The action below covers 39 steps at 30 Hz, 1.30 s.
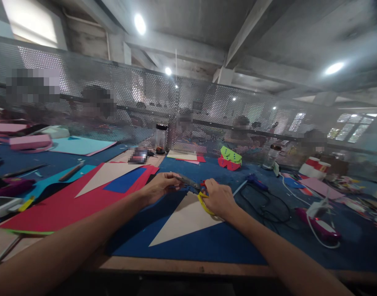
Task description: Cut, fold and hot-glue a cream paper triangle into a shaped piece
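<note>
My right hand (pixel 219 198) is closed around the yellow handles of a pair of scissors (pixel 203 203), whose blades point left toward my other hand. A bit of red shows by the right fingers. My left hand (pixel 162 187) is closed in a pinch at the blade tips, on what looks like a small dark blue piece (pixel 189 189) with a jagged edge; the blades partly cover it. Under both hands lies a beige triangular sheet (pixel 182 220) on a blue sheet. Whether the blades are cutting is too small to tell.
Red sheets (pixel 62 209) with beige and blue pieces lie left. A green and red mask-shaped piece (pixel 230 158) sits ahead. Glass jars (pixel 161 139) stand by the perforated screen (pixel 139 107). A blue glue gun (pixel 256 181), cables and a purple device (pixel 319 226) lie right.
</note>
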Tool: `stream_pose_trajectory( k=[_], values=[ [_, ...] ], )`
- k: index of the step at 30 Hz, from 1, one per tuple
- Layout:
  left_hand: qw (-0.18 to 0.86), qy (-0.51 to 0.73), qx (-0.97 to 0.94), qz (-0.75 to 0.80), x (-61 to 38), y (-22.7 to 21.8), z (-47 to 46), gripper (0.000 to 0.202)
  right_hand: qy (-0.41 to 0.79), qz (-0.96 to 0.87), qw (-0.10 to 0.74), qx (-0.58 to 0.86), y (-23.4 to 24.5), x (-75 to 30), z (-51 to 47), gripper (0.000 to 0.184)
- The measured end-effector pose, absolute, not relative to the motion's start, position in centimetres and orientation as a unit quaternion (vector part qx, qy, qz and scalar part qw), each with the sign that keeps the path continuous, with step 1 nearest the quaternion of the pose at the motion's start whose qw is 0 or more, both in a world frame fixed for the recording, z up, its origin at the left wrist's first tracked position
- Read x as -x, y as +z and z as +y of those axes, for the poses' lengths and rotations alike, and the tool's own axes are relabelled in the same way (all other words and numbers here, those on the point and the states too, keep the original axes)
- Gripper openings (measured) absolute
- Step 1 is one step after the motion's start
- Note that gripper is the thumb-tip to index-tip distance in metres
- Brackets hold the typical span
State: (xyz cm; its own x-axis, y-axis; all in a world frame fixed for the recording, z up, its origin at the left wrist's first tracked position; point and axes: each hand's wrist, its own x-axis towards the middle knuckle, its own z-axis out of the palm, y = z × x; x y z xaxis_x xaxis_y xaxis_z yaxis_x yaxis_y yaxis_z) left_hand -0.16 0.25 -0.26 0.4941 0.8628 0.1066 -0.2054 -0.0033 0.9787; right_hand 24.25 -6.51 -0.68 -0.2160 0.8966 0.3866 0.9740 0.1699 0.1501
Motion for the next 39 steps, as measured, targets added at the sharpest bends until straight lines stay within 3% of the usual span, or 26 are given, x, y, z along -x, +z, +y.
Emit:
stream_pose_trajectory(
  k=[13, 27, 39],
  values=[
    [0.646, 0.408, -0.578, 0.287, 0.2, -0.2, 0.2, 0.022, -0.189, -0.758, 0.101, 0.616, -0.8, -24.5, -6.4, 0.017],
    [0.671, 0.423, -0.531, 0.297, 0.2, -0.1, 0.2, 0.035, -0.111, -0.735, 0.116, 0.659, 0.3, -24.3, -6.2, 0.022],
    [0.655, 0.434, -0.537, 0.308, 0.2, -0.2, 0.3, 0.030, -0.105, -0.729, 0.121, 0.665, 0.2, -24.2, -6.3, 0.023]
  ],
)
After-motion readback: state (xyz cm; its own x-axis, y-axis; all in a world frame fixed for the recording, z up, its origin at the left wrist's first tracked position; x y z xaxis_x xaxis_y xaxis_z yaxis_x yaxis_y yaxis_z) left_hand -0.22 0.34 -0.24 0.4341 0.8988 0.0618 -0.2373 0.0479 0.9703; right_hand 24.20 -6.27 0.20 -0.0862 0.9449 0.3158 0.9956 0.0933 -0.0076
